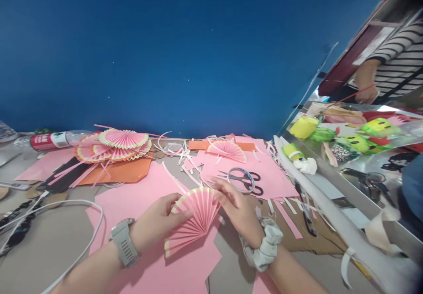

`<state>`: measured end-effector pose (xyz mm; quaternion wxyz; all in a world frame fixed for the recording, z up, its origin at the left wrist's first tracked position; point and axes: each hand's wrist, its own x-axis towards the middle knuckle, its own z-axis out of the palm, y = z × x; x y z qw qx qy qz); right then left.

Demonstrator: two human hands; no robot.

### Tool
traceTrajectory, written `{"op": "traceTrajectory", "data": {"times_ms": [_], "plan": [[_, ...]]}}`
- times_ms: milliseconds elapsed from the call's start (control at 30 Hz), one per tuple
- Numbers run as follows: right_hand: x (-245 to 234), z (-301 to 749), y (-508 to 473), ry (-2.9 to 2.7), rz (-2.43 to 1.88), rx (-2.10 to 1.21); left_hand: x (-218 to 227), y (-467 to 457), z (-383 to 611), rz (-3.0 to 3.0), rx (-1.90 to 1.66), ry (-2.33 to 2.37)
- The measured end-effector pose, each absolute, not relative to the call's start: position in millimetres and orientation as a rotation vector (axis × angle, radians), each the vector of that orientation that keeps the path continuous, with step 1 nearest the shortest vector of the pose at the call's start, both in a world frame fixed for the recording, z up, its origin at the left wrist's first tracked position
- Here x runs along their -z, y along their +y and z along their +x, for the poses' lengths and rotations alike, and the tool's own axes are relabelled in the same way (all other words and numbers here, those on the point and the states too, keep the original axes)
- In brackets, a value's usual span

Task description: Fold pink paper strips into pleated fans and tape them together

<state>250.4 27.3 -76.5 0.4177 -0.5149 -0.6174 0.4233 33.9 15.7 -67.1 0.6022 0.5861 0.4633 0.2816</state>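
The pleated fan (198,214) is coloured pink, crossed by paler lines along its folds and bordered in pale yellow. The same pink and yellow are repeated on the stacked fans (124,139). Plain pink is shown by the paper sheet (185,278), plain orange by the envelope (132,173). The wall (165,56) is covered in deep blue. The watch (124,243) is finished in grey, the scrunchie (265,247) in pale grey-green. The sleeve (403,40) is striped dark and white. Yellow and green seem to be mixed on the blurred packets (378,128).
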Motion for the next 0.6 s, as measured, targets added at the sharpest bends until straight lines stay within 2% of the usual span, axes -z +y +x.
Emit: {"op": "traceTrajectory", "data": {"times_ms": [333, 467, 600], "plan": [[62.6, 298.6, 58.0, -1.791, -1.658, -0.7, 74.3, 35.9, -7.1, 1.507, -0.751, 1.465], [62.0, 329.5, 94.7, -1.841, -1.861, -0.48, 79.0, 26.5, -20.9, 1.578, -0.811, 1.612], [57.5, 348.4, 141.6, -1.867, -1.844, -0.334, 83.1, 4.5, -29.8, 1.857, -0.787, 1.736]]}}
